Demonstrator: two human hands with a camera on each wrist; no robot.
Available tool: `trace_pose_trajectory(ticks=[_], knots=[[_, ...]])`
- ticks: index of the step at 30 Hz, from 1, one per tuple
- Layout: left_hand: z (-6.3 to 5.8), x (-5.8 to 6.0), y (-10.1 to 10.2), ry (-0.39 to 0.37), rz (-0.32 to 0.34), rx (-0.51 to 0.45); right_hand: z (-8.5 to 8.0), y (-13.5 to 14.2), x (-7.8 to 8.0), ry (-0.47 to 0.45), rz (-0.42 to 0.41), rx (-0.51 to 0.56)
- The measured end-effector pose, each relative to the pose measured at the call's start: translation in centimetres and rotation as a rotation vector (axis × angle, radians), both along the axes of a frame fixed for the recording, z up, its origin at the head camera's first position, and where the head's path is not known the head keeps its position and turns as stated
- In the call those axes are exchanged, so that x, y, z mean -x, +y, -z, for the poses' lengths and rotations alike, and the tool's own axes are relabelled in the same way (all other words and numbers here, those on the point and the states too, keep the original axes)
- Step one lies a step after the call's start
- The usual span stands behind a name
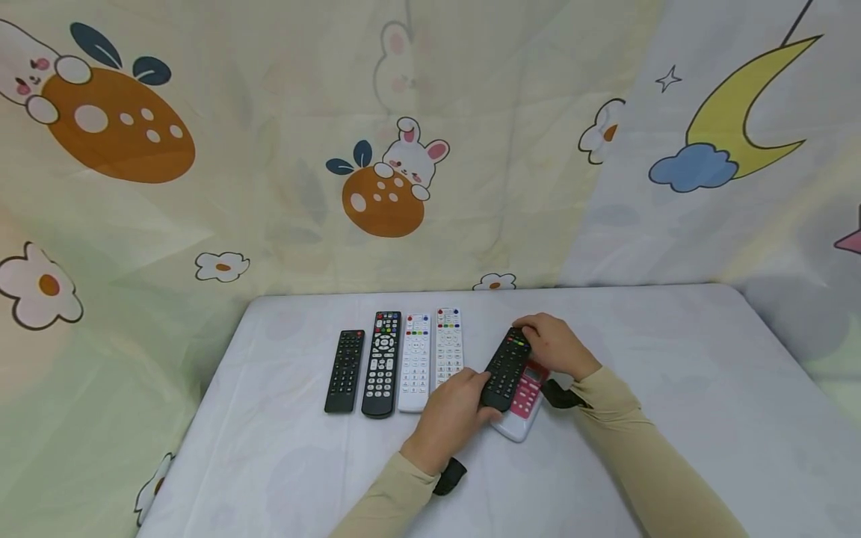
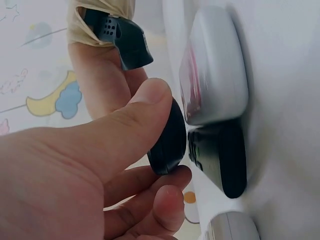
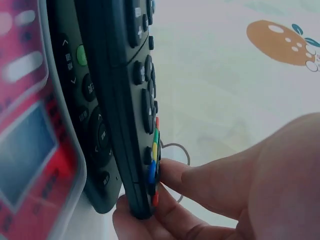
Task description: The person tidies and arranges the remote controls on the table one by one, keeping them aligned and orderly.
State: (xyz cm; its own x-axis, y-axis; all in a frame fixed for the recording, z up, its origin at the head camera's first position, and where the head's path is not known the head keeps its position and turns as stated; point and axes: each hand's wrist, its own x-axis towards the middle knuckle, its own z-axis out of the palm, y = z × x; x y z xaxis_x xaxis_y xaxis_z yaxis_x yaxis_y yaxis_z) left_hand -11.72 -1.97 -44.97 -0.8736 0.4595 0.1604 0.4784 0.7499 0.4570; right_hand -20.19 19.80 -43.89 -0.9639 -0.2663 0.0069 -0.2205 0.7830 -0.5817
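Note:
A black remote control (image 1: 506, 370) with coloured buttons at its far end is held tilted above the table by both hands. My left hand (image 1: 451, 418) pinches its near end between thumb and fingers. At the far end, my right hand (image 1: 553, 345) grips it with thumb and fingertips. Beneath it lies a white remote with a red face and a small screen (image 1: 526, 400). Another black remote (image 3: 102, 192) lies alongside that one, as the right wrist view shows; the held remote hides it in the head view.
Left of the hands, a row holds a slim black remote (image 1: 345, 372), a dark remote with white buttons (image 1: 381, 366) and two white remotes, one (image 1: 414, 366) beside the other (image 1: 449, 340). All lie on a white-covered table (image 1: 282, 448). A patterned cloth (image 1: 289, 187) hangs behind.

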Motion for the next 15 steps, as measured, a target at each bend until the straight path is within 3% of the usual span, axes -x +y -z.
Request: trace_pose_trajectory(ticks=[15], knots=[[-0.4, -0.7, 2.1, 0.034, 0.018, 0.030, -0.9, 2.5, 0.1, 0.023, -0.028, 0.016]])
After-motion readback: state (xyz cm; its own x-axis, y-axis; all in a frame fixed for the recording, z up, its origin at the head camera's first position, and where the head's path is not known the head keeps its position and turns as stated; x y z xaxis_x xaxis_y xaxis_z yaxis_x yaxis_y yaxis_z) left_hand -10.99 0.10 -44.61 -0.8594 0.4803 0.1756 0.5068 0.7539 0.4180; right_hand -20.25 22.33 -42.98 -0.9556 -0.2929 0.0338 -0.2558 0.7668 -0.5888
